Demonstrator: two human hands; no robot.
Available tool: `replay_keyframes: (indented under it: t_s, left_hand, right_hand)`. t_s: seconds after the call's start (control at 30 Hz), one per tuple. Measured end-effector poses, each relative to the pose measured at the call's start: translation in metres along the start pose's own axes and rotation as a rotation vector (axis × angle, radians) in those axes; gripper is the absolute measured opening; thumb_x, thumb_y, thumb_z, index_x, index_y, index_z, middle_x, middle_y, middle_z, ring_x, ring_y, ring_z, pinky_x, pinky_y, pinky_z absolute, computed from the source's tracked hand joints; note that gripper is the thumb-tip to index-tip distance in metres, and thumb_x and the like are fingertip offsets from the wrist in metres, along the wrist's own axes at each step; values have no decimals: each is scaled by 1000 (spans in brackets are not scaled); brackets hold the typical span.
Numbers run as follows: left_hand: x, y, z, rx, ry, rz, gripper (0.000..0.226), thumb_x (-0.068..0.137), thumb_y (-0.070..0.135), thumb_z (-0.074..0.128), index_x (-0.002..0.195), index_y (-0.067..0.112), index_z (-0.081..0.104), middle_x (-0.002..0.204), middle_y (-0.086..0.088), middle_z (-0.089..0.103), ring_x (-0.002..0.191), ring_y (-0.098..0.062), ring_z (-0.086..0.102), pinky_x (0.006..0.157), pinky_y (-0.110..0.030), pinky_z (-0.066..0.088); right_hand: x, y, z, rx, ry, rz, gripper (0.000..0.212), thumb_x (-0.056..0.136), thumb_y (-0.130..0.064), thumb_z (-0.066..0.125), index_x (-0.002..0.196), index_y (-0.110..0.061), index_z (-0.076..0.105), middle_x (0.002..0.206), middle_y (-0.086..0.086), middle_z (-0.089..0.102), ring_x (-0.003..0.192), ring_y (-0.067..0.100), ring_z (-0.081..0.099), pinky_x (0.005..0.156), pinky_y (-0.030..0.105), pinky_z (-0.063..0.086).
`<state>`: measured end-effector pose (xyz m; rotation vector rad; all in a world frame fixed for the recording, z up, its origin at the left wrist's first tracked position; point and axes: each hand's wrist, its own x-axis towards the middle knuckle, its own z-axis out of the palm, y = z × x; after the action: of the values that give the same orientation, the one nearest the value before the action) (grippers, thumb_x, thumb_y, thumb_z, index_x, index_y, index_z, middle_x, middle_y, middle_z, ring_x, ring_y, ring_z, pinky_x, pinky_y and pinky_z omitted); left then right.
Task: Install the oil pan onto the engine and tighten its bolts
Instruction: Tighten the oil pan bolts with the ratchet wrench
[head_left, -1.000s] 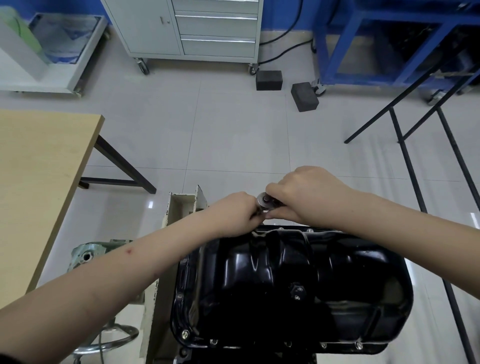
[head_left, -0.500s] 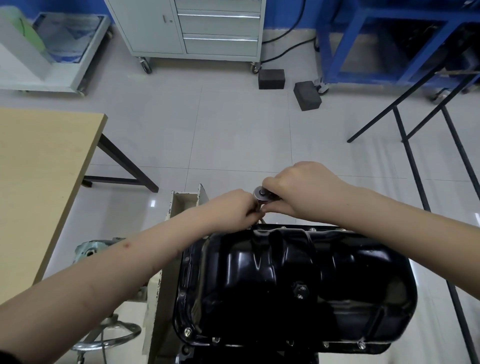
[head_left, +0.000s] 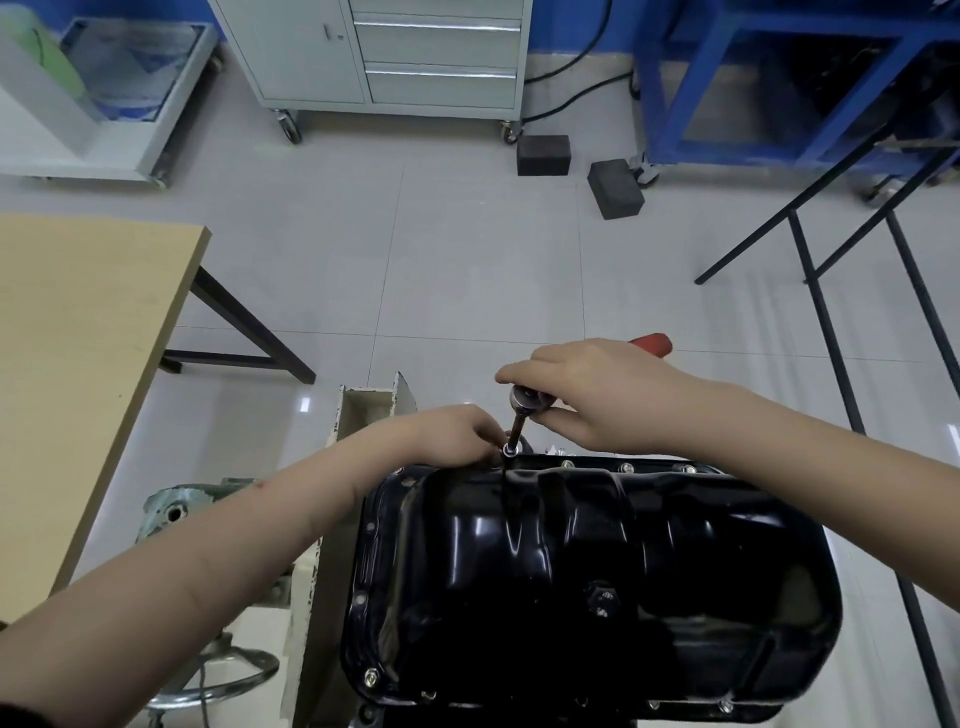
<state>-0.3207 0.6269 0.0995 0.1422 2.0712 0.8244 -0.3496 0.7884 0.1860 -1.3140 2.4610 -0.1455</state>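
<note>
Pale grey floor tiles (head_left: 457, 270) spread out below me, with a light wooden table (head_left: 78, 338) at my left, a grey wheeled drawer cabinet (head_left: 395, 52) ahead, a blue steel frame (head_left: 727, 78) at the far right and two dark foam blocks (head_left: 545, 155) between them. Right under me sits the glossy black stamped-steel oil pan (head_left: 597, 571), seated on the engine, with small silver bolts (head_left: 626, 466) along its far flange. My right hand (head_left: 613, 395) curls over the head of a red-handled ratchet wrench (head_left: 527, 402), whose thin extension bar angles down to a socket on the flange's far edge. My left hand (head_left: 457, 434) has its fingertips pinching the socket end (head_left: 510, 450), just beside the pan's far left corner. Both hands are above the pan's far rim, close together.
</note>
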Motion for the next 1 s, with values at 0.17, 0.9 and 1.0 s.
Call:
replay_keyframes:
  t_s: [0.17,0.9,1.0]
  left_hand:
    - [10,-6,5,-186,35,-149,37,89,5,48,55,19,56,62,-2,58,54,-12,44,49,-20,30]
    - [-6,22,4,306,230,100,33,96,30,44,92,2,60,91,-17,64,91,-30,58,71,-29,38]
    - [-8,22,-2,355,176,135,28,96,25,43,90,0,54,92,-18,62,93,-31,56,69,-28,34]
  right_hand:
    - [1,-4,3,72,-31,-44,36,92,-41,41,117,-16,50,101,-2,53,94,18,51,78,33,41]
    - [4,6,-1,203,-73,117,21,91,-41,47,89,-22,37,88,-4,54,73,16,40,66,33,39]
    - [0,9,-10,232,-121,77,22,90,-27,54,108,-14,53,95,-1,61,79,16,46,76,35,42]
